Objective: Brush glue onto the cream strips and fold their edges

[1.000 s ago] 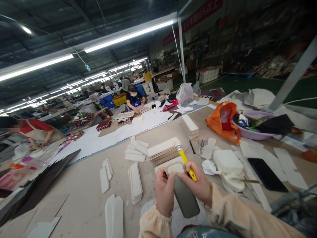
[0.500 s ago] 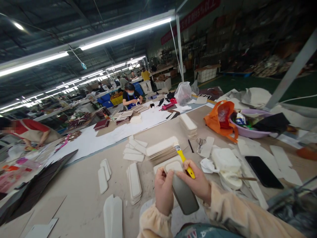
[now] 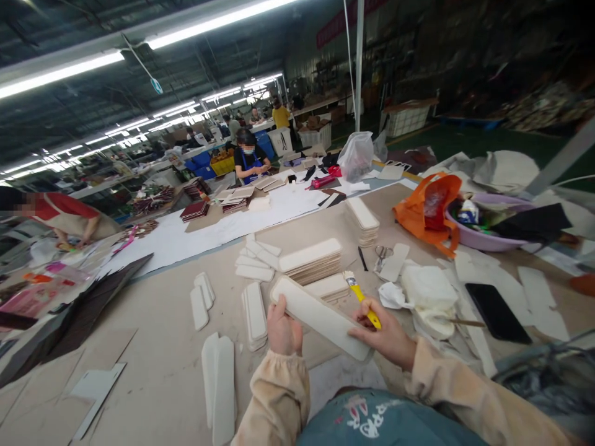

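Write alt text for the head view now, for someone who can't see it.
Someone's left hand and right hand hold a long white panel over a cluttered worktable, the right also gripping a yellow brush. Stacks of similar panels lie ahead, with scissors, a phone and an orange bag to the right. Beyond is another person.

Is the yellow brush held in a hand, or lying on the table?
Held: the right hand grips the yellow brush by its handle.
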The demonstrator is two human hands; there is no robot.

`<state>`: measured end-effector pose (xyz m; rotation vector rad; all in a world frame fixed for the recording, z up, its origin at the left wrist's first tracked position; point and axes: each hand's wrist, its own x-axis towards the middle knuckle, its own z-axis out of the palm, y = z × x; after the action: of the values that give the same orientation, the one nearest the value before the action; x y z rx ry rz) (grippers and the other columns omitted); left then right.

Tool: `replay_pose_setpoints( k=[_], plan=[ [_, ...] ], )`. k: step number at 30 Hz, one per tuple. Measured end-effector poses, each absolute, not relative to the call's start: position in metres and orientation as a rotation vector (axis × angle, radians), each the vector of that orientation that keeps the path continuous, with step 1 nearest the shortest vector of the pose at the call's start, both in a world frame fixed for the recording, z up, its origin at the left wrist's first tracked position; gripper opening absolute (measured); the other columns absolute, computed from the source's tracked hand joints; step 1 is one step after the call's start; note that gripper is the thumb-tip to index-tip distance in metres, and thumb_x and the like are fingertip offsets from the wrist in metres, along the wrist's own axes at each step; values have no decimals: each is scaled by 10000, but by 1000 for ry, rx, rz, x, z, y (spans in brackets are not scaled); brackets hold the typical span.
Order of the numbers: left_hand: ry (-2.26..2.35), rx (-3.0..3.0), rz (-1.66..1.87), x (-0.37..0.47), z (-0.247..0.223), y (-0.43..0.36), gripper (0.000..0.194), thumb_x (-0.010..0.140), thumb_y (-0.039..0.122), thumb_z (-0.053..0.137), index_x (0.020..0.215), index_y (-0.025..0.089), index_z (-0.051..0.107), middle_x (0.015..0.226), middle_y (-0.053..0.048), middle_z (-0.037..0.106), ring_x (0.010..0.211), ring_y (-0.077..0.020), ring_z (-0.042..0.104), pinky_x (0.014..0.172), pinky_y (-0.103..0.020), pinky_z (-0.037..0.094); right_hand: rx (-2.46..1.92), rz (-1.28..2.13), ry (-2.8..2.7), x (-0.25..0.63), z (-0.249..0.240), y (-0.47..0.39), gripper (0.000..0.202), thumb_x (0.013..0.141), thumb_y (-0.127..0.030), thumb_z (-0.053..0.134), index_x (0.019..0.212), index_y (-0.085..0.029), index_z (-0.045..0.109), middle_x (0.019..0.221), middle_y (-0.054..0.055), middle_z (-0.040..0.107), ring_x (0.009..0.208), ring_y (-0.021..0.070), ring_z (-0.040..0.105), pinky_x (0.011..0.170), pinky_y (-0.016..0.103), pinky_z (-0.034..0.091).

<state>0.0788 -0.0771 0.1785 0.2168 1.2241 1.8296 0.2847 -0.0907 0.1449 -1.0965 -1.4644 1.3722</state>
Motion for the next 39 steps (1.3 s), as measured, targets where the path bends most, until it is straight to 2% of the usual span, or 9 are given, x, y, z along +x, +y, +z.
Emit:
replay_pose_setpoints(
  k=[7, 14, 18, 23, 25, 27, 31, 34, 39],
  plan=[
    [1247, 168, 1819, 75, 164, -78, 77, 814, 186, 558, 876, 194, 603, 942, -43, 698, 979, -160, 649, 880, -298, 521, -1142, 1271, -1405, 288, 139, -91, 377, 754, -423, 686, 785, -235, 361, 776, -5, 577, 692, 150, 547, 632, 279, 462],
    [1270, 140, 1729, 68, 155, -88, 135, 780, 157, 585, 905, 180, 632, 951, -61, 712, 986, -208, 655, 859, -349, 543, -1205, 1286, -1255, 295, 134, -79, 457, 694, -498, 723, 789, -237, 360, 712, -31, 568, 631, 139, 524, 580, 270, 440],
    [1265, 70, 1676, 64, 149, -99, 135, 800, 101, 560, 896, 159, 637, 919, -68, 718, 918, -182, 672, 800, -295, 563, -1156, 1384, -1124, 305, 131, -72, 502, 659, -457, 762, 807, -243, 332, 721, -38, 584, 629, 130, 538, 592, 268, 451],
    [1257, -36, 1717, 67, 143, -106, 225, 854, 23, 468, 960, 144, 624, 921, -72, 716, 908, -140, 675, 783, -230, 563, -1119, 1492, -1129, 313, 130, -70, 574, 568, -351, 825, 831, -251, 325, 890, -16, 583, 756, 148, 580, 636, 273, 481],
    [1263, -50, 1752, 70, 141, -107, 252, 859, 7, 456, 998, 143, 617, 939, -68, 713, 921, -134, 674, 794, -226, 562, -1134, 1500, -1124, 312, 129, -70, 591, 538, -345, 834, 822, -253, 325, 887, -21, 556, 768, 160, 579, 633, 279, 486],
    [1262, -61, 1773, 73, 139, -108, 260, 864, 6, 460, 1017, 150, 612, 951, -63, 711, 928, -130, 673, 798, -220, 561, -1180, 1460, -1138, 310, 127, -69, 586, 528, -345, 834, 820, -253, 334, 836, -36, 527, 696, 145, 549, 597, 270, 468],
    [1243, -51, 1777, 80, 135, -111, 220, 865, 16, 476, 961, 164, 607, 905, -47, 709, 881, -124, 681, 762, -216, 568, -1303, 1302, -1175, 307, 121, -64, 489, 618, -396, 771, 804, -245, 344, 718, -61, 471, 564, 110, 437, 522, 246, 383],
    [1227, -64, 1752, 83, 131, -115, 186, 849, 15, 490, 898, 162, 593, 866, -37, 705, 832, -125, 685, 740, -231, 575, -1339, 1196, -1177, 309, 116, -59, 444, 673, -443, 718, 790, -243, 339, 708, -55, 466, 573, 117, 432, 525, 249, 368],
    [1228, -39, 1684, 82, 123, -124, 159, 829, 40, 519, 864, 183, 578, 874, -25, 701, 831, -132, 681, 717, -248, 576, -1398, 1096, -1302, 314, 103, -51, 366, 720, -435, 673, 790, -242, 370, 661, -58, 457, 575, 129, 433, 548, 259, 365]
  ],
)
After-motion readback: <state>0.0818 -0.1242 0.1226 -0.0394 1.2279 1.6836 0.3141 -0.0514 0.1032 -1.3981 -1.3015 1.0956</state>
